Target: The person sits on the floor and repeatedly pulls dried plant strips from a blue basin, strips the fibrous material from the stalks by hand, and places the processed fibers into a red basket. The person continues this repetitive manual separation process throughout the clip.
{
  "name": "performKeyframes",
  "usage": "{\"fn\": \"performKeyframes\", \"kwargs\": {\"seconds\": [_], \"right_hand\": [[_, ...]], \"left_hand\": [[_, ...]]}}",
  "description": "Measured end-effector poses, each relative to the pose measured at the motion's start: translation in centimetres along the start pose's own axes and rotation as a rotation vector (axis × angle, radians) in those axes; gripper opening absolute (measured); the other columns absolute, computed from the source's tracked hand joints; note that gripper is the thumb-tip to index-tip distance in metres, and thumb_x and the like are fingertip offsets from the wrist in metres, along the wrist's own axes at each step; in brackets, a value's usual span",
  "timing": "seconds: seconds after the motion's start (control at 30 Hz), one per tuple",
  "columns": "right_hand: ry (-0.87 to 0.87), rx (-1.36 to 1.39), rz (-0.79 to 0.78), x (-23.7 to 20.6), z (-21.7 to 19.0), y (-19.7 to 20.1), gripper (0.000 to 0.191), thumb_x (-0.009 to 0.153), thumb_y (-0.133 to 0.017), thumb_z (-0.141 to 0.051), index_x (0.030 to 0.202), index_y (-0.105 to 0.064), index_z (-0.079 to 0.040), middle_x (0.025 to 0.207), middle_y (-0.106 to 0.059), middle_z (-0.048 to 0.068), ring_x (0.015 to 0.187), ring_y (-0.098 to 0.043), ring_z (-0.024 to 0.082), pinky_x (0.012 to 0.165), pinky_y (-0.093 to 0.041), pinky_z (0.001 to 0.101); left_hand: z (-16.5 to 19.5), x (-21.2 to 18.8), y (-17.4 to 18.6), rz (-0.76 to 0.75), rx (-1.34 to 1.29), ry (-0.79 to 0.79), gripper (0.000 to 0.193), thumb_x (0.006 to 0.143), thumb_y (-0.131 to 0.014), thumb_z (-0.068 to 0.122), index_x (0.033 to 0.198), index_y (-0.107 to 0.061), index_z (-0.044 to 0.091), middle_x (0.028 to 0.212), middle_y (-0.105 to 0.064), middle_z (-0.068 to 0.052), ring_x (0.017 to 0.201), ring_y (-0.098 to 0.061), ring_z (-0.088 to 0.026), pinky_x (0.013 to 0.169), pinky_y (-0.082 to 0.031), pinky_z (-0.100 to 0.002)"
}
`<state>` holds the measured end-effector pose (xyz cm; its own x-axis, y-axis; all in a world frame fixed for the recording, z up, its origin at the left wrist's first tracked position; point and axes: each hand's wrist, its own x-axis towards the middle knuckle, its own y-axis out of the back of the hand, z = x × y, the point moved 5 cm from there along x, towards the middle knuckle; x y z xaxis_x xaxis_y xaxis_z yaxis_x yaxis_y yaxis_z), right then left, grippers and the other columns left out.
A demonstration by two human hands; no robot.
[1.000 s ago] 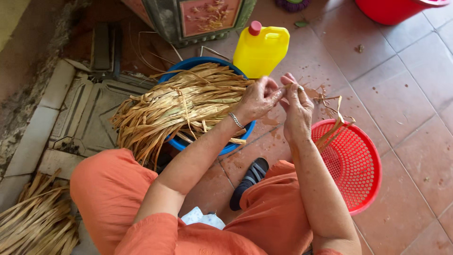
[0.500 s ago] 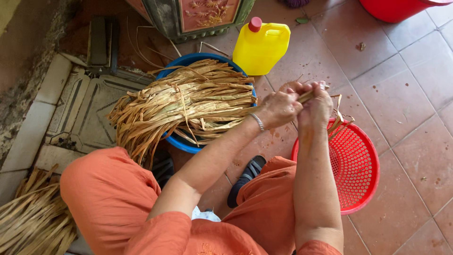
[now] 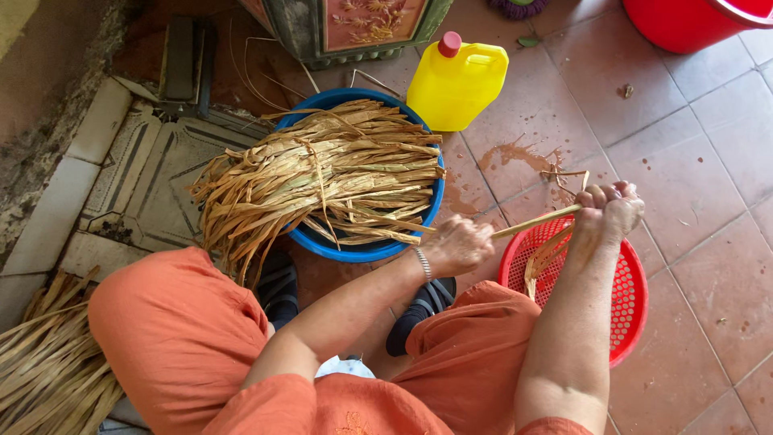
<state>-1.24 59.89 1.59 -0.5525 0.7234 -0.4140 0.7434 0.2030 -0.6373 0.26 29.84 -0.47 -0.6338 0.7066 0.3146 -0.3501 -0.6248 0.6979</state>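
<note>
My left hand (image 3: 457,246) and my right hand (image 3: 609,208) each grip one end of a pale dried plant strip (image 3: 538,221), stretched taut between them. The strip spans the near-left rim of a red mesh basket (image 3: 624,298) on the floor; more strands hang from my right hand into it. Left of my hands, a blue basin (image 3: 366,246) holds a tied bundle of dried strips (image 3: 322,181) that spills over its left rim. A metal bracelet sits on my left wrist.
A yellow jug with a red cap (image 3: 456,82) stands behind the basin. A red tub (image 3: 700,20) is at the top right, a decorated box (image 3: 354,28) at the top. More dried strips (image 3: 44,362) lie at the lower left. My knees in orange cloth fill the foreground.
My hands, close together a second ago, have pulled apart: the left drew back toward me, the right moved right over the red basket, stretching the strip between them.
</note>
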Motion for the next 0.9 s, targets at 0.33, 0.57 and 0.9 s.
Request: {"fn": "performKeyframes", "kwargs": {"seconds": [0.33, 0.57, 0.9], "right_hand": [[0.093, 0.035, 0.025, 2.1, -4.1, 3.4, 0.029, 0.108, -0.042, -0.023, 0.083, -0.050, -0.010, 0.058, -0.032, -0.001, 0.045, -0.023, 0.012, 0.040, -0.017, 0.0297], [0.085, 0.147, -0.069, 3.4, -5.9, 4.4, 0.033, 0.109, -0.038, -0.028, 0.084, -0.051, -0.010, 0.058, -0.030, -0.001, 0.044, -0.022, 0.013, 0.041, -0.018, 0.0293], [0.230, 0.255, 0.046, 2.9, -13.4, 11.3, 0.028, 0.102, -0.041, -0.020, 0.075, -0.039, -0.012, 0.057, -0.029, 0.000, 0.043, -0.024, 0.014, 0.039, -0.020, 0.0313]], "left_hand": [[-2.5, -6.6, 6.5, 0.041, -0.093, -0.245, 0.012, 0.091, -0.052, 0.017, 0.085, -0.056, 0.008, 0.078, -0.058, -0.010, 0.077, -0.061, -0.031, 0.075, -0.048, -0.046], [-3.6, -6.8, 9.1, -0.069, -0.107, -0.217, 0.013, 0.091, -0.054, 0.017, 0.082, -0.055, 0.008, 0.074, -0.057, -0.013, 0.076, -0.060, -0.033, 0.078, -0.049, -0.046], [-4.3, -10.4, 9.7, -0.192, -0.018, -0.164, 0.013, 0.090, -0.052, 0.013, 0.079, -0.055, 0.008, 0.071, -0.055, -0.010, 0.072, -0.058, -0.029, 0.079, -0.050, -0.043]]}}
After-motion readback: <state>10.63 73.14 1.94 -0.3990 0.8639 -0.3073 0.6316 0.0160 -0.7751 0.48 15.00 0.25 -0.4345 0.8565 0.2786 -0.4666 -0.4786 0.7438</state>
